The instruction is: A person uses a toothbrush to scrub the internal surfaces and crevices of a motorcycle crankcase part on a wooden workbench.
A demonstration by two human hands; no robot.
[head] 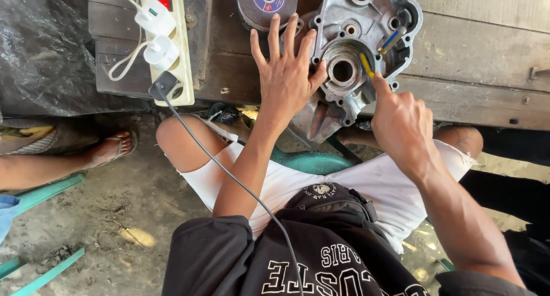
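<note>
A grey cast-metal engine cover [366, 38] lies on a dark wooden bench [481, 55] in the head view. My left hand [285, 72] rests flat against the cover's left side, fingers spread, thumb touching the round bore [342, 71]. My right hand [401, 121] is closed around a small tool with a yellow tip [366, 65], which points into the area beside the bore. A blue and yellow tool [391, 41] lies inside the cover at the right.
A grinding disc [267, 4] lies left of the cover. A white power strip [172, 44] with plugs and a grey cable [229, 175] sits at the bench's left. Another person's sandalled foot [112, 147] rests on the ground at the left.
</note>
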